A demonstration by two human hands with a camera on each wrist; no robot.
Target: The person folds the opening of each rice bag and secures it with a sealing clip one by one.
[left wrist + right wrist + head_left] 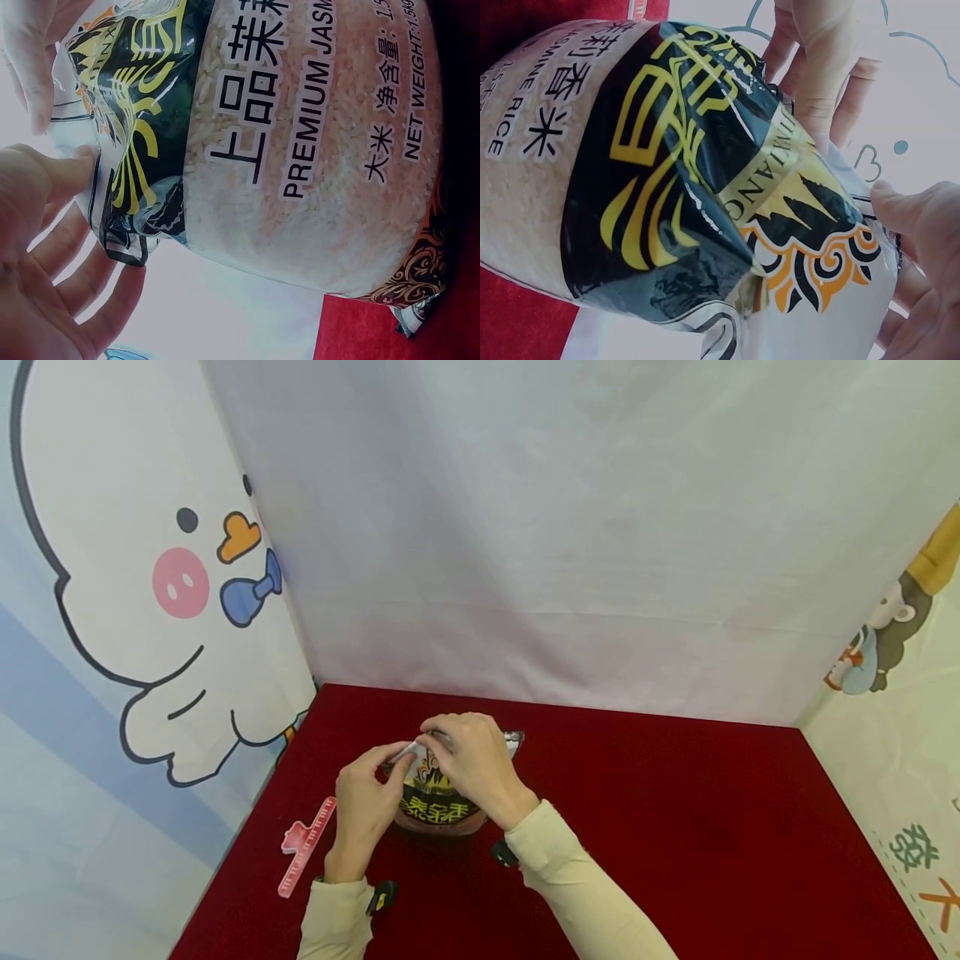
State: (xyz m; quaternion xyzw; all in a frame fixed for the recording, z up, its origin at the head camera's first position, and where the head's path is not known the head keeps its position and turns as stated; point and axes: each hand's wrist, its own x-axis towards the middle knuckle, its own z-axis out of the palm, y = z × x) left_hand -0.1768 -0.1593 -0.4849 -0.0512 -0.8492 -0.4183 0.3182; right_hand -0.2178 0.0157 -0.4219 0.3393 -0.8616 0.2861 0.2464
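A clear bag of jasmine rice (pixel 438 810) with a black and yellow band stands upright on the red table. My left hand (pixel 366 797) pinches the left part of its top edge between thumb and fingers. Close beside it, my right hand (pixel 483 764) pinches the same top edge nearer the middle. In the left wrist view, the left thumb lies on the near side of the bag (pixel 300 150), with fingers behind it. The right wrist view shows the top of the bag (pixel 817 262) creased between both hands. A pink ruler-like clip (pixel 303 847) lies left of my left hand.
The red tabletop (pixel 675 835) stretches away to the right of the bag. Behind it hangs a pale cloth backdrop (pixel 562 527). Printed cloth sides with cartoon figures (pixel 112 527) stand at the left and right edges.
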